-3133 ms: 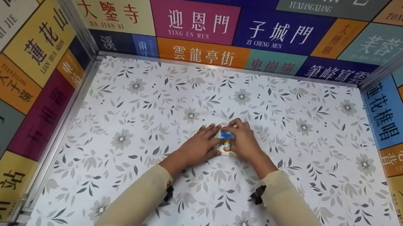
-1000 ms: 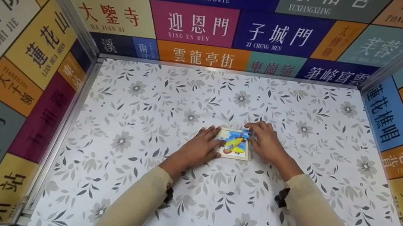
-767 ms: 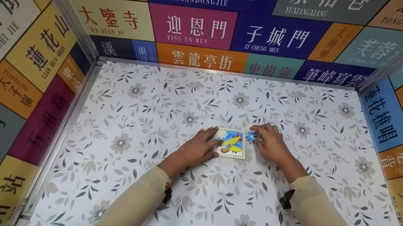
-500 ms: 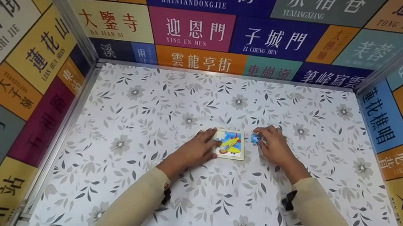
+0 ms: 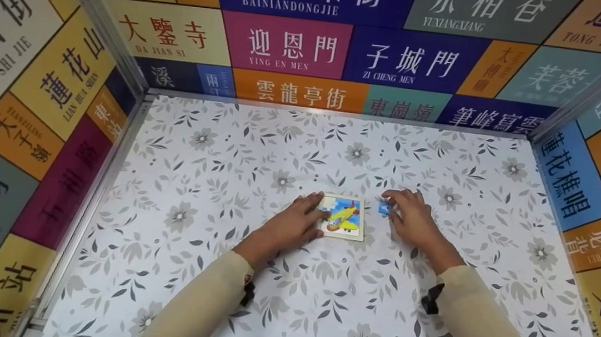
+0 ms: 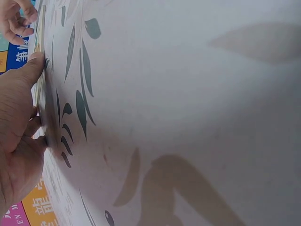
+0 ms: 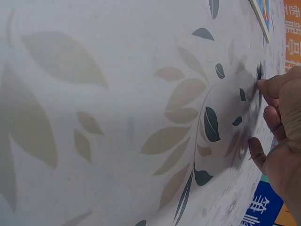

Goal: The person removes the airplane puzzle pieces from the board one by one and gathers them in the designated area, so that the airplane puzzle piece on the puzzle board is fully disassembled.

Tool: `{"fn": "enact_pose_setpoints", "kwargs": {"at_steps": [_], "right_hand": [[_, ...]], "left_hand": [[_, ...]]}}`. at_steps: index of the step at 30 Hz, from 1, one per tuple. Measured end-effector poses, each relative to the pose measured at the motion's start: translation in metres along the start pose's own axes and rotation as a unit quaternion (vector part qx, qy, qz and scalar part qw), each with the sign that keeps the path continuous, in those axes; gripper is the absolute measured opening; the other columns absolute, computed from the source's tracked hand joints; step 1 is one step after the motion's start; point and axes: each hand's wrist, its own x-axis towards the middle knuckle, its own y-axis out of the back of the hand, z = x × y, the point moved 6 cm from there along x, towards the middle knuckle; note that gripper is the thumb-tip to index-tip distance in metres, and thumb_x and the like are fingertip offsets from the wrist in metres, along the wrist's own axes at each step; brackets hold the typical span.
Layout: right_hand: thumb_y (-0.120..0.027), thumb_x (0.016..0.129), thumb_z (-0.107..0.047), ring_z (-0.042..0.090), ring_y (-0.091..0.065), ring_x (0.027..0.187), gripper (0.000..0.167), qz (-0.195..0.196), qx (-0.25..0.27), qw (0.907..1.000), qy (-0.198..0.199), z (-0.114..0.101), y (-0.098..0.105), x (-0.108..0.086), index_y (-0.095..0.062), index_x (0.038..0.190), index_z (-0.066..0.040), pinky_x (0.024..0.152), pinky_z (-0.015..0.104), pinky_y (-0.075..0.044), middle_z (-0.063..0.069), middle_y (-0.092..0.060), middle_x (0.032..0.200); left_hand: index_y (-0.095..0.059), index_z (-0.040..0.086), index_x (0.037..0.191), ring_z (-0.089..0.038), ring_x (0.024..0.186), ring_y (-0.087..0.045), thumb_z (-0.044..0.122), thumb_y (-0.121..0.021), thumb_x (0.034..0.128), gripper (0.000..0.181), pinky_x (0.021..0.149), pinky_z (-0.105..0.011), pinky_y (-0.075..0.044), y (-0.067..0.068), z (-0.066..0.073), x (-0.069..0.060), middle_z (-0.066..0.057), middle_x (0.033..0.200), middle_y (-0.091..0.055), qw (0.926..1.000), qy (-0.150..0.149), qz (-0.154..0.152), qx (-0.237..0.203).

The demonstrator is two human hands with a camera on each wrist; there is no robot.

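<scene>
In the head view, a small jigsaw puzzle in a pale square frame lies flat near the table's middle. Its picture is a yellow and red aeroplane on blue sky; a pale patch shows at its upper left. My left hand rests on the frame's left side, fingers extended and partly covering it. To the right of the frame, my right hand pinches a blue puzzle piece between thumb and index finger, at table level. The piece is hidden in the left wrist view, where the left thumb touches the frame's edge.
A white cloth with grey flowers and leaves covers the table. Coloured panels with Chinese lettering stand at the back and both sides. A metal rail edges the table's far side.
My right hand has moved from the puzzle's top to its right, carrying the blue piece out of the frame. The left hand has stayed on the frame. The view has tilted slightly up.
</scene>
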Motion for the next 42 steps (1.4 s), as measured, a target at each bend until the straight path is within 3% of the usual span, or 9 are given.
{"fn": "enact_pose_setpoints", "kwargs": {"at_steps": [11,20,32,42], "right_hand": [[-0.069,0.102,0.006,0.042,-0.055,0.117,0.037,-0.004,-0.007,1.0,0.002,0.0,-0.001,-0.004,-0.07,0.135,-0.009,0.094,0.068,-0.044,0.017,-0.067,0.128],[-0.073,0.101,0.0,0.046,-0.057,0.113,0.029,0.024,-0.017,0.9989,0.035,-0.009,-0.001,-0.005,-0.076,0.128,-0.008,0.086,0.071,-0.046,0.017,-0.068,0.13],[-0.077,0.106,-0.028,0.04,-0.058,0.128,0.036,-0.033,-0.025,0.9986,0.032,-0.049,-0.017,0.017,-0.076,0.138,-0.01,0.1,0.072,-0.046,0.013,-0.068,0.138],[-0.077,0.106,-0.027,0.036,-0.057,0.128,0.038,-0.061,-0.026,0.9968,0.045,-0.07,-0.037,0.029,-0.074,0.141,-0.012,0.098,0.066,-0.044,0.01,-0.068,0.141]], "left_hand": [[-0.053,0.021,0.165,-0.032,0.174,-0.019,0.041,-0.059,0.1151,0.054,0.142,-0.045,-0.016,0.0,0.003,-0.004,-0.011,0.186,-0.02,0.9999,-0.003,0.0,-0.012],[-0.054,0.022,0.164,-0.034,0.173,-0.02,0.041,-0.06,0.1145,0.053,0.142,-0.046,-0.015,-0.002,0.001,-0.006,-0.012,0.186,-0.02,0.9998,-0.003,0.003,-0.017],[-0.053,0.022,0.164,-0.032,0.173,-0.02,0.042,-0.06,0.1146,0.054,0.142,-0.046,-0.016,0.0,-0.001,0.001,-0.013,0.186,-0.02,1.0,-0.003,0.003,-0.002],[-0.055,0.018,0.164,-0.034,0.173,-0.022,0.039,-0.06,0.1148,0.054,0.142,-0.049,-0.018,0.0,0.001,-0.001,-0.017,0.185,-0.022,0.9998,-0.016,0.009,-0.001]]}}
